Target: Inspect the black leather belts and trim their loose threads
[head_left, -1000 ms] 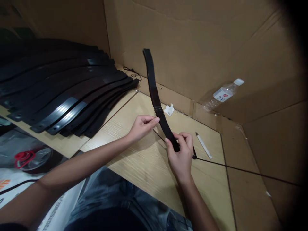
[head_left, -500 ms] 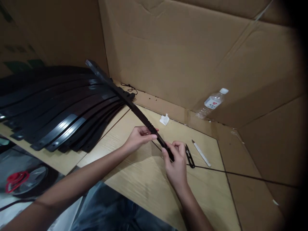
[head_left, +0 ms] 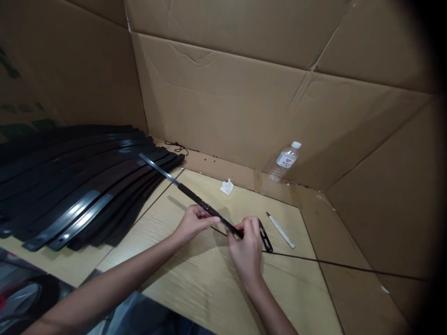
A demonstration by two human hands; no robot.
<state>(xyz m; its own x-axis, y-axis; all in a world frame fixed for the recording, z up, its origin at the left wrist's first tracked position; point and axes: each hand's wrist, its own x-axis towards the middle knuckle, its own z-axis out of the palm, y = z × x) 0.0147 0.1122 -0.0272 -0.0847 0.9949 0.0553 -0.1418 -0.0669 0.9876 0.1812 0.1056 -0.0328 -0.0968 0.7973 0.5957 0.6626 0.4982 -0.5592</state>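
Note:
A long thin black strip (head_left: 181, 187) lies slanted just above the wooden tabletop (head_left: 195, 274), its far end reaching toward the pile at the left. My left hand (head_left: 193, 224) pinches the strip near its middle. My right hand (head_left: 246, 245) is closed round its near end. A black cord (head_left: 335, 264) runs from under my right hand away to the right. Small black snips (head_left: 265, 236) lie just right of my right hand.
A pile of several long curved black strips (head_left: 80, 181) covers the table's left side. A white blade tool (head_left: 280, 230), a scrap of white paper (head_left: 226, 186) and a leaning clear water bottle (head_left: 284, 161) sit toward the back. Cardboard walls (head_left: 226, 102) enclose the area.
The strip swung from pointing up and away down to the left, now lying low toward the pile. Both hands kept hold of it. The view tilted upward.

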